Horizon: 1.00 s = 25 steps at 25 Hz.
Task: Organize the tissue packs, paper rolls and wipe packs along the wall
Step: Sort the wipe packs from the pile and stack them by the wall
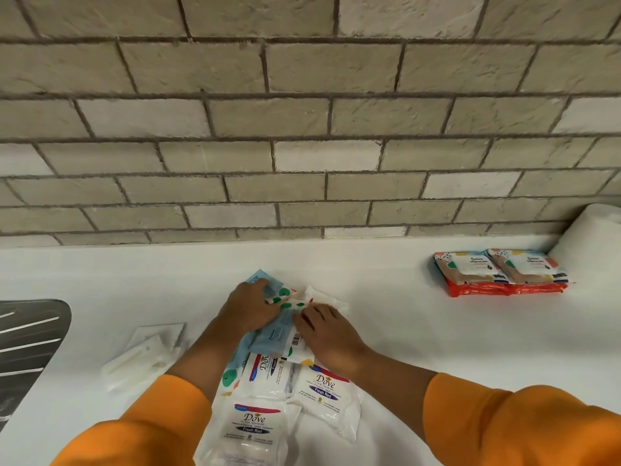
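left hand (250, 311): sits on the blue dotted pack (260, 280), fingers curled over its far end, so I'd call that a grip.
right hand (327, 332): fingertips are on the same bundle from the other side. I honestly can't tell if it's pinching or just pressing down.
pile: the blue pack tops a messy heap in the middle of the counter (437, 348), closer to the front edge than the back. A white pack (324, 297) pokes out just beyond my right hand.
Dove packs (324, 388): three of them, overlapping, under my forearms at the front edge, partly hidden by the arms.
stacked wipe packs (500, 270): two side by side on top of orange ones, near the back edge toward the right end, just short of the brick wall (302, 129).
paper roll (591, 237): back right corner, against the wall, touching the stack.
in the way: nothing lies between the pile and the back edge.
other stuff: steel drainboard (30, 338) at the left edge, and a white plastic piece (144, 356) lying flat between it and the pile.
sleeves (524, 428): orange, both pushed up the forearm.
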Available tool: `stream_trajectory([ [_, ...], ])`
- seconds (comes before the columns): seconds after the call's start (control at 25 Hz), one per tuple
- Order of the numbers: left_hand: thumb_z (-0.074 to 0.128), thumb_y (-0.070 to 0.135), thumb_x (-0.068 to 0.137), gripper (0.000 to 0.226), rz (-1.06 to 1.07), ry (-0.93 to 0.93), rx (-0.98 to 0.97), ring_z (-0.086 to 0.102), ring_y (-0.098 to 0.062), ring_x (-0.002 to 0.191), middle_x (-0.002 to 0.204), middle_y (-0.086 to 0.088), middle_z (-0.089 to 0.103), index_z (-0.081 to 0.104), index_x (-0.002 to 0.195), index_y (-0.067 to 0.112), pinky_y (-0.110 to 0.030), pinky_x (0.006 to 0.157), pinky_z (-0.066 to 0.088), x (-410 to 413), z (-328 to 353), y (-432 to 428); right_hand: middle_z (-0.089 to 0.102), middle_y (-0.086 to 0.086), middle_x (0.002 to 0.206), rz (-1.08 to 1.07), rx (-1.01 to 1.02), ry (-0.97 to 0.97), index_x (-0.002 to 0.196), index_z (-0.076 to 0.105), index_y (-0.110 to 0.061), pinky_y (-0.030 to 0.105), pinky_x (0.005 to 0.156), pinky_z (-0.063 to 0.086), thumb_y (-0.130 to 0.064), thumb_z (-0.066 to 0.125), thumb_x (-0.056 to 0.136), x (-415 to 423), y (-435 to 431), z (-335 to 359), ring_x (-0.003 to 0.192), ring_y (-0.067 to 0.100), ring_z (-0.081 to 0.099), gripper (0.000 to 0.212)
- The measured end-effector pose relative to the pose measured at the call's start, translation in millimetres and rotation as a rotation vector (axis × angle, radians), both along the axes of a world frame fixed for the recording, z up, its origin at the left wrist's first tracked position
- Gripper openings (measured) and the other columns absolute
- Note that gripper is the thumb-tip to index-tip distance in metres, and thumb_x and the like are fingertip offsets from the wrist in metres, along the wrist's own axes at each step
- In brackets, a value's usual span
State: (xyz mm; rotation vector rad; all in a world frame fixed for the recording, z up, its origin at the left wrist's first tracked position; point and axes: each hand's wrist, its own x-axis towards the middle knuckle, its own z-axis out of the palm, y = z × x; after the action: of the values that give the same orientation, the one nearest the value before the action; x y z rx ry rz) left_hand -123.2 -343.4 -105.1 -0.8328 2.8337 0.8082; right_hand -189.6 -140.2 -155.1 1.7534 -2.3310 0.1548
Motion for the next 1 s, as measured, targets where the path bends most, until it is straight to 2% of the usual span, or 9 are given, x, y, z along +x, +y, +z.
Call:
stream_trajectory([
  [0.16, 0.071, 0.038, 0.084, 0.067, -0.033, -0.034, -0.145, 0.058, -0.033, 0.121, 0.14, -0.014, 0.052, 0.046, 0.145, 0.025, -0.041, 0.098, 0.052, 6, -9, 5, 0.067, 0.006, 0.121, 0.069, -0.103, -0.032, 0.126, 0.062, -0.013, 0.039, 0.095, 0.056, -0.014, 0.078, 0.066, 3, 11, 1, 0.109, 0.03, 0.064, 0.062],
  [0.32, 0.068, 0.041, 0.087, 0.065, -0.134, -0.159, -0.426, 0.06, -0.033, 0.117, 0.135, -0.016, 0.053, 0.042, 0.143, 0.022, -0.042, 0.092, 0.054, 0, -13, 16, 0.067, 0.001, 0.126, 0.054, -0.189, -0.164, 0.129, 0.055, -0.022, 0.034, 0.095, 0.055, -0.024, 0.088, 0.066, 9, 28, 0, 0.11, 0.023, 0.065, 0.071],
  [0.4, 0.069, 0.044, 0.085, 0.063, -0.16, -0.196, -0.536, 0.063, -0.032, 0.11, 0.125, -0.015, 0.059, 0.043, 0.136, 0.019, -0.043, 0.089, 0.057, -5, -16, 17, 0.071, 0.001, 0.12, -0.062, -0.313, -0.378, 0.128, 0.054, -0.026, 0.035, 0.088, 0.059, -0.022, 0.088, 0.07, 16, 37, 2, 0.104, 0.023, 0.069, 0.067],
  [0.52, 0.068, 0.044, 0.086, 0.067, -0.123, -0.184, -0.584, 0.063, -0.03, 0.102, 0.118, -0.018, 0.059, 0.036, 0.14, 0.022, -0.039, 0.081, 0.059, -6, -29, 17, 0.077, -0.001, 0.11, -0.396, -0.629, -0.923, 0.113, 0.062, -0.038, 0.039, 0.084, 0.061, -0.02, 0.059, 0.101, 40, 43, 23, 0.095, 0.017, 0.074, 0.022],
  [0.6, 0.066, 0.036, 0.092, 0.076, -0.12, -0.133, -0.557, 0.064, -0.027, 0.102, 0.121, -0.018, 0.06, 0.022, 0.155, 0.032, -0.034, 0.079, 0.059, -3, -34, 14, 0.078, 0.003, 0.108, -0.582, -0.85, -1.444, 0.11, 0.065, -0.029, 0.045, 0.079, 0.063, -0.02, 0.052, 0.106, 55, 48, 39, 0.091, 0.017, 0.076, 0.017],
  [0.68, 0.068, 0.032, 0.092, 0.081, -0.118, -0.081, -0.502, 0.066, -0.025, 0.104, 0.124, -0.014, 0.064, 0.02, 0.157, 0.04, -0.032, 0.081, 0.057, 0, -36, 5, 0.079, 0.006, 0.109, -0.64, -0.995, -1.761, 0.12, 0.062, -0.018, 0.045, 0.069, 0.063, -0.016, 0.053, 0.105, 63, 59, 50, 0.091, 0.024, 0.077, 0.017],
  [0.84, 0.062, 0.03, 0.095, 0.056, -0.028, -0.01, -0.284, 0.067, -0.025, 0.11, 0.128, -0.005, 0.067, 0.041, 0.147, 0.033, -0.037, 0.093, 0.055, 20, -29, -14, 0.075, 0.013, 0.118, -0.607, -1.071, -2.088, 0.13, 0.058, -0.012, 0.053, 0.076, 0.062, -0.005, 0.062, 0.098, 78, 88, 54, 0.099, 0.034, 0.075, 0.033],
  [0.92, 0.053, 0.029, 0.101, 0.041, 0.019, 0.08, -0.239, 0.069, -0.028, 0.106, 0.126, -0.008, 0.068, 0.048, 0.141, 0.028, -0.037, 0.088, 0.057, 40, -24, -19, 0.074, 0.016, 0.12, -0.579, -1.065, -2.131, 0.131, 0.056, -0.009, 0.05, 0.074, 0.062, 0.003, 0.065, 0.092, 83, 102, 57, 0.096, 0.033, 0.076, 0.042],
  [1.0, 0.051, 0.013, 0.101, 0.045, 0.03, 0.15, -0.302, 0.07, -0.031, 0.104, 0.128, -0.011, 0.068, 0.045, 0.144, 0.025, -0.042, 0.087, 0.06, 55, -18, -17, 0.073, 0.016, 0.123, -0.544, -1.074, -2.144, 0.132, 0.056, -0.009, 0.05, 0.076, 0.062, 0.006, 0.066, 0.089, 85, 114, 58, 0.096, 0.032, 0.075, 0.047],
])
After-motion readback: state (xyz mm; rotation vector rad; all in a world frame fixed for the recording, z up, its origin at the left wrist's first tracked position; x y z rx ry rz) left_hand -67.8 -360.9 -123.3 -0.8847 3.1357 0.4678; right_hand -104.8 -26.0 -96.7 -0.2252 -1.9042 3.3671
